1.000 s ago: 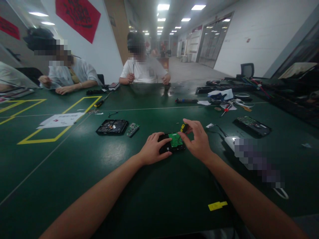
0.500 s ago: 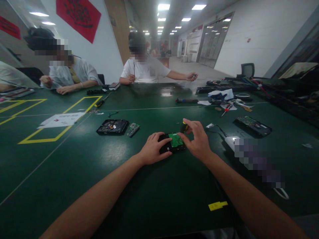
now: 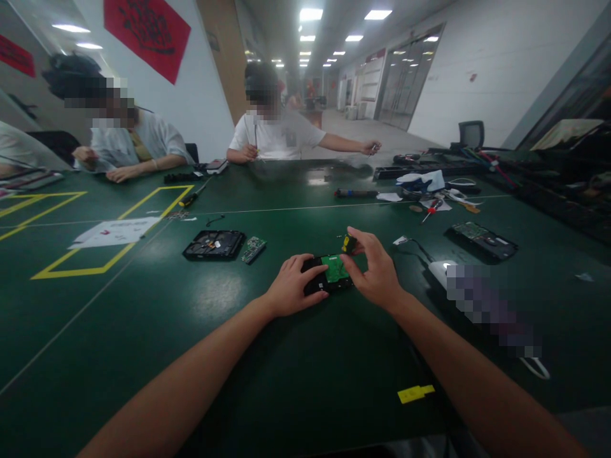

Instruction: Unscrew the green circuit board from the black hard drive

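Observation:
A black hard drive (image 3: 312, 286) with a green circuit board (image 3: 335, 270) on its upper face lies on the table in front of me. My left hand (image 3: 294, 286) grips it from the left, thumb along the near edge and fingers across the top. Above the board's right part, my right hand (image 3: 375, 267) pinches the yellow-and-black handle of a short screwdriver (image 3: 348, 243). The screwdriver stands roughly upright over the board; its tip is too small to make out. Tiny pieces, perhaps screws (image 3: 338, 236), lie just beyond the drive.
Left of the drive are an opened hard drive (image 3: 214, 245) and a loose circuit board (image 3: 254, 249). Another hard drive (image 3: 482, 241) and a white device with a cable (image 3: 436, 273) lie to the right. Farther off are tools and a red screwdriver (image 3: 433, 208). Two people sit across the table (image 3: 157, 343).
The screwdriver handle has turned in my right fingers, showing more yellow. My left hand and the hard drive keep their place; the whole view has shifted slightly.

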Action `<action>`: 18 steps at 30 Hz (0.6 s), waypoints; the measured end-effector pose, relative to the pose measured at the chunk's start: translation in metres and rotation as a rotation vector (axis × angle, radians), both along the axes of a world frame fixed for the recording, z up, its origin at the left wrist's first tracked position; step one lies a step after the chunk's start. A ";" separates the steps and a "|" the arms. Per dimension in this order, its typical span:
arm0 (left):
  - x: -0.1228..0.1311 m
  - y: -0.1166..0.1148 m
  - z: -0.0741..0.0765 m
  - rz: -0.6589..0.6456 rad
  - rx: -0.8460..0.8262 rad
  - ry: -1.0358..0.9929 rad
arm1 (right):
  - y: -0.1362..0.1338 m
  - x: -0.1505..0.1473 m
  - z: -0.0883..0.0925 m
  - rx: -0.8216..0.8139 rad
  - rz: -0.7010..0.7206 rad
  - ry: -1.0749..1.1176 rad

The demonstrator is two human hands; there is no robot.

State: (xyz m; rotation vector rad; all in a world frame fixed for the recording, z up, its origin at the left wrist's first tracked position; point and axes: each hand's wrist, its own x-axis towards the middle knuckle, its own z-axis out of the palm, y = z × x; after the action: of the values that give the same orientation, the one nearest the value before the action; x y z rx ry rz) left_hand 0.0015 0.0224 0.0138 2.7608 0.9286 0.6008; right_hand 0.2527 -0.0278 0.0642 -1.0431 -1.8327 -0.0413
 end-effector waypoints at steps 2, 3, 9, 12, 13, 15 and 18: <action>0.000 0.000 0.000 0.004 0.000 0.005 | 0.001 0.000 -0.001 0.009 -0.017 0.017; 0.000 0.000 -0.001 0.004 0.000 0.007 | 0.001 0.001 -0.002 0.013 -0.026 0.022; 0.000 0.001 0.000 0.007 -0.002 0.013 | 0.003 0.001 -0.006 -0.036 0.014 0.056; 0.001 0.000 0.001 0.009 0.000 0.020 | 0.002 0.001 -0.004 -0.043 0.044 0.066; 0.001 0.000 0.001 0.007 0.002 0.022 | 0.002 0.001 -0.003 -0.027 0.034 0.059; 0.001 0.000 0.002 0.003 0.003 0.022 | 0.002 0.002 0.000 0.021 -0.014 0.028; 0.000 0.000 0.002 0.002 -0.002 0.019 | 0.001 0.004 0.004 0.062 -0.079 -0.014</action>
State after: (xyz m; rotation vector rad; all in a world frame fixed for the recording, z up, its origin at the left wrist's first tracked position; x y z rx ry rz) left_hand 0.0019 0.0219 0.0160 2.7689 0.9349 0.5745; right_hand 0.2567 -0.0270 0.0678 -1.0734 -1.7908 -0.1527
